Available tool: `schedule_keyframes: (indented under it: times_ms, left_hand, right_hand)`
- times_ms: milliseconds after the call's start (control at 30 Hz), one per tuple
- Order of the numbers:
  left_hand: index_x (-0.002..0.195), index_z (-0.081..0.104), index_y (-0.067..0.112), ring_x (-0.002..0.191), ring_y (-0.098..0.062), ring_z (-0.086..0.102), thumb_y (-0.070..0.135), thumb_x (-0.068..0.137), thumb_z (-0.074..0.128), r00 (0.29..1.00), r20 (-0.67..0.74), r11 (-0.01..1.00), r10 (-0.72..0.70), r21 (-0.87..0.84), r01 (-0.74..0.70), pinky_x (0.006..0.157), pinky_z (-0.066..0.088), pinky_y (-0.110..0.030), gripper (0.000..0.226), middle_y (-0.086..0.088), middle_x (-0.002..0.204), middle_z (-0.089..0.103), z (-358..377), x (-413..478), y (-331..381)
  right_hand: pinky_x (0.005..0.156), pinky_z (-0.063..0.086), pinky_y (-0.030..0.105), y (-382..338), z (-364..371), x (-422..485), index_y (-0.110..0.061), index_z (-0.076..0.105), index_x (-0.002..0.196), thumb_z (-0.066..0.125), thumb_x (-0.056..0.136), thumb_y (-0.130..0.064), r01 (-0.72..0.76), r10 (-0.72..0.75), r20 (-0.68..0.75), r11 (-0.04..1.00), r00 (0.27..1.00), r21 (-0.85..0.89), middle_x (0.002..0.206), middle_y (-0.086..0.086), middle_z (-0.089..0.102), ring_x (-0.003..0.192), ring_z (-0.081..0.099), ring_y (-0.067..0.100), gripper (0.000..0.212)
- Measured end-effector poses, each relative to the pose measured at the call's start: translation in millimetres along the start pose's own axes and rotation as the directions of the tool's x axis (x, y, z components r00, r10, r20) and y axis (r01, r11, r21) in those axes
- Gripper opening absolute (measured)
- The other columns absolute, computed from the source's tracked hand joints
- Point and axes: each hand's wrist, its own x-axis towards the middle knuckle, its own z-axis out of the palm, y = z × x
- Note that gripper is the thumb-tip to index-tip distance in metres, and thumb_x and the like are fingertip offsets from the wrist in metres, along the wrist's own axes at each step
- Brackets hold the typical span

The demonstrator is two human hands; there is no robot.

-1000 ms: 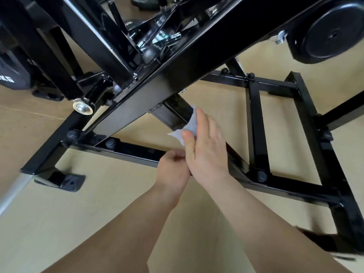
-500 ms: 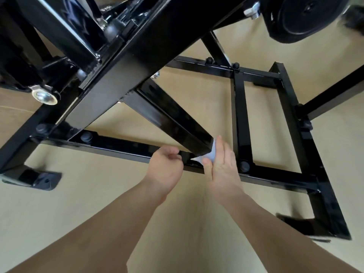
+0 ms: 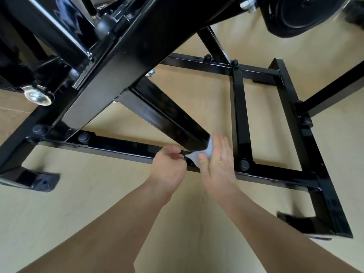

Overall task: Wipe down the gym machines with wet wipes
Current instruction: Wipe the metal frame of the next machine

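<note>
The black gym machine frame fills the view. A diagonal brace point(image 3: 167, 117) runs down from the big sloping beam point(image 3: 137, 46) to the low crossbar point(image 3: 118, 146). My right hand point(image 3: 220, 160) presses a pale wet wipe point(image 3: 210, 148) against the lower end of that brace, thumb pinching the wipe's lower corner. Just left of it, my left hand point(image 3: 167, 168) sits with curled fingers on the crossbar, close to the wipe's tip. Whether it touches the wipe is unclear.
A black weight plate point(image 3: 299, 14) hangs at the top right. A rectangular base frame point(image 3: 289, 99) lies to the right, with floor feet at the lower left point(image 3: 35, 180) and lower right point(image 3: 299, 223). Beige floor point(image 3: 98, 203) lies around my arms.
My right hand has slid the wipe down the diagonal brace from its upper part to its lower end. My left hand stays on the crossbar.
</note>
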Motion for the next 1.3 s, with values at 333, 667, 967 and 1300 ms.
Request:
schedule_keyframes:
  times_ms: [333, 667, 967, 1300]
  left_hand:
    - [0.103, 0.065, 0.023, 0.109, -0.027, 0.064, 0.005, 0.094, 0.049, 0.984, -0.173, 0.984, -0.041, -0.177, 0.010, 0.100, 0.055, -0.050, 0.026, -0.001, 0.110, 0.066, -33.9, 8.4, 6.4]
    - [0.115, 0.065, 0.026, 0.106, -0.010, 0.065, 0.027, 0.097, 0.063, 0.994, 0.037, 0.994, 0.102, -0.040, -0.100, 0.085, 0.048, -0.021, 0.017, 0.010, 0.111, 0.069, -66.8, -54.2, 18.8]
    - [0.118, 0.071, 0.013, 0.111, -0.034, 0.070, 0.004, 0.095, 0.065, 0.969, 0.122, 0.916, 0.215, -0.370, -0.157, 0.101, 0.055, -0.049, 0.025, -0.014, 0.112, 0.075, -127.8, -107.2, 45.0]
    - [0.114, 0.072, 0.007, 0.100, -0.032, 0.073, 0.036, 0.107, 0.049, 0.991, 0.133, 0.794, -0.018, -0.601, 0.095, 0.085, 0.057, -0.040, 0.037, -0.020, 0.108, 0.074, -139.7, -110.6, 72.6]
  right_hand:
    - [0.122, 0.032, 0.048, -30.9, 1.9, 17.0, -0.015, 0.025, 0.162, 0.022, 0.110, -0.044, 0.182, -0.182, -0.089, 0.983, 0.979, -0.001, 0.166, 0.005, 0.031, 0.153, 0.030, 0.024, 0.059]
    - [0.101, 0.047, 0.039, -116.4, -47.8, -10.6, -0.029, 0.032, 0.157, 0.024, 0.107, -0.044, -0.014, 0.010, 0.083, 0.999, 0.997, 0.049, 0.156, -0.006, 0.047, 0.132, 0.054, 0.024, 0.053]
    - [0.127, 0.021, 0.029, -216.3, -90.0, -45.3, -0.037, 0.030, 0.161, 0.009, 0.099, -0.067, 0.106, -0.164, 0.372, 0.980, 0.914, 0.171, 0.166, -0.026, 0.024, 0.150, 0.016, -0.013, 0.073]
    - [0.123, 0.024, 0.022, -255.5, -144.0, -43.5, -0.046, 0.046, 0.148, 0.049, 0.101, -0.039, 0.309, -0.275, 0.514, 0.951, 0.812, 0.021, 0.163, -0.031, 0.025, 0.147, 0.008, -0.019, 0.047]
